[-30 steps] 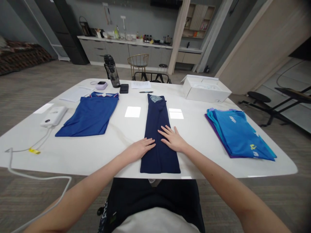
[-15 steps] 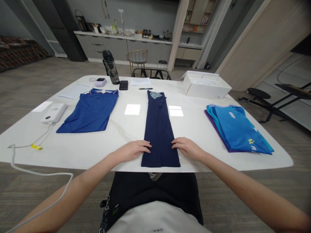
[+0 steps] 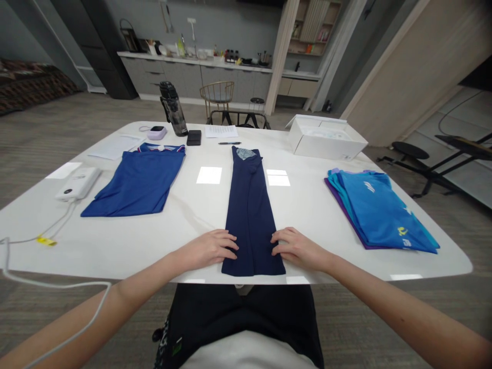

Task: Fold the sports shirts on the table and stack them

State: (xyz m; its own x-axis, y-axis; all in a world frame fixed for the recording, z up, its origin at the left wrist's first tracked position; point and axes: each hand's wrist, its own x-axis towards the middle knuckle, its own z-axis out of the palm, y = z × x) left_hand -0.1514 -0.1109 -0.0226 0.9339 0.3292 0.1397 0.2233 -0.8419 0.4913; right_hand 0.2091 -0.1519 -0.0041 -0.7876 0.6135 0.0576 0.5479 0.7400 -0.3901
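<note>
A dark navy garment point(image 3: 251, 215), folded into a long narrow strip, lies flat on the white table point(image 3: 192, 205) straight ahead, its near end close to the table edge. A patterned grey-green patch shows at its far end. My left hand point(image 3: 209, 248) rests with its fingertips on the strip's left edge, fingers apart. On the right edge, my right hand point(image 3: 298, 248) touches the cloth with spread fingers. Neither hand grips it. A folded blue shirt point(image 3: 142, 179) lies to the left, and a stack of blue, teal and purple garments point(image 3: 376, 205) to the right.
A white power bank point(image 3: 79, 183) with a white cable lies at the left; the cable passes over my left forearm. At the back are a bottle point(image 3: 175, 110), a black wallet-like item point(image 3: 194, 137), a pen point(image 3: 229, 143), papers point(image 3: 221, 131) and an open white box point(image 3: 326, 138).
The view has shifted slightly, so the table's near edge appears lower. Both hands stay at the navy garment's edges, nearly in the same place.
</note>
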